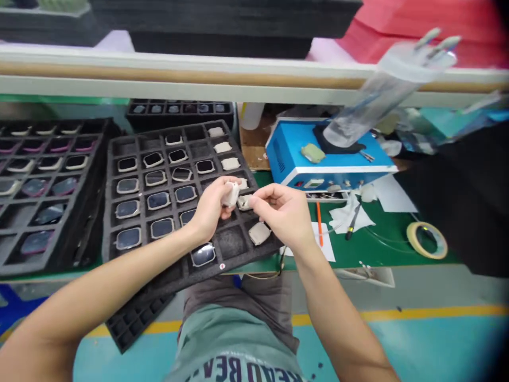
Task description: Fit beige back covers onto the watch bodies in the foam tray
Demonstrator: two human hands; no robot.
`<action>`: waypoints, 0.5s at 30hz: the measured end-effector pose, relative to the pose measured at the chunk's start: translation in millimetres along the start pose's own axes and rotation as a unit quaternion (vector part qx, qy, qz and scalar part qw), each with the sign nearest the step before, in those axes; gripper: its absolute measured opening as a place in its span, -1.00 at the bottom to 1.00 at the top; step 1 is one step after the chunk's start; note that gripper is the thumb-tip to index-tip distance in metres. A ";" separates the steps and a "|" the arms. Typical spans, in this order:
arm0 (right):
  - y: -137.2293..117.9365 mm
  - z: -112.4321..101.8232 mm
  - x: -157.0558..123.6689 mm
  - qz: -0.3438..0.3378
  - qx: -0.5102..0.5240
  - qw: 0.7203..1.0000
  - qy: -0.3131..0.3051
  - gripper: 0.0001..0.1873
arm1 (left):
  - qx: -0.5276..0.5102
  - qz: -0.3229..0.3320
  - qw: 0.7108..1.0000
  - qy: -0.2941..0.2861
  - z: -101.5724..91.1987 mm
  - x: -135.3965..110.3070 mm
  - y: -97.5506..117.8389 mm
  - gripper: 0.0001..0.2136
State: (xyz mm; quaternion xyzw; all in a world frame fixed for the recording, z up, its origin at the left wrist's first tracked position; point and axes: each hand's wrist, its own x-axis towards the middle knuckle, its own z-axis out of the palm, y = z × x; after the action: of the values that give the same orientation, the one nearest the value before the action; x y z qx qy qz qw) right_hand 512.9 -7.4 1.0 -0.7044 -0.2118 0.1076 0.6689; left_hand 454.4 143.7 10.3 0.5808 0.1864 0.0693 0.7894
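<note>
My left hand is closed around a pale watch case, held above the right part of a black foam tray. Close beside it, my right hand pinches at the edge of a second pale case that sits at the tray's right column. Whether that piece is lifted or still in its pocket is hard to tell. Several cases with dark glass faces fill the tray's left columns. Down its right column lie plain pale cases, one at the near corner.
Another foam tray of framed pieces stands at left. A blue instrument box with a clear tube on top is behind right. Tape roll, black pen and orange stick lie right. A shelf crosses above.
</note>
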 end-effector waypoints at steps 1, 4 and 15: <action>3.9 -0.9 0.3 0.000 -0.003 1.000 0.006 -0.85 | 0.001 -0.004 1.000 -0.005 1.9 3.0 -3.9 -0.80; 18.1 -5.7 3.3 0.004 -0.029 1.000 -0.001 -0.85 | 0.004 0.000 1.000 -0.001 -0.8 5.9 -8.8 -0.81; -14.3 -13.5 37.4 -0.099 -0.544 0.762 -0.337 -0.79 | -0.009 0.020 0.999 0.047 -18.0 3.5 -3.7 -0.84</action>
State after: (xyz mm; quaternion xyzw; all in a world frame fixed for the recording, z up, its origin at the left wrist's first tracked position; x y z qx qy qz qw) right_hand 549.7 -2.8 21.1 -0.8437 -0.5146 0.1379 0.0655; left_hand 450.5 159.8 1.5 0.5732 0.2112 0.1141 0.7835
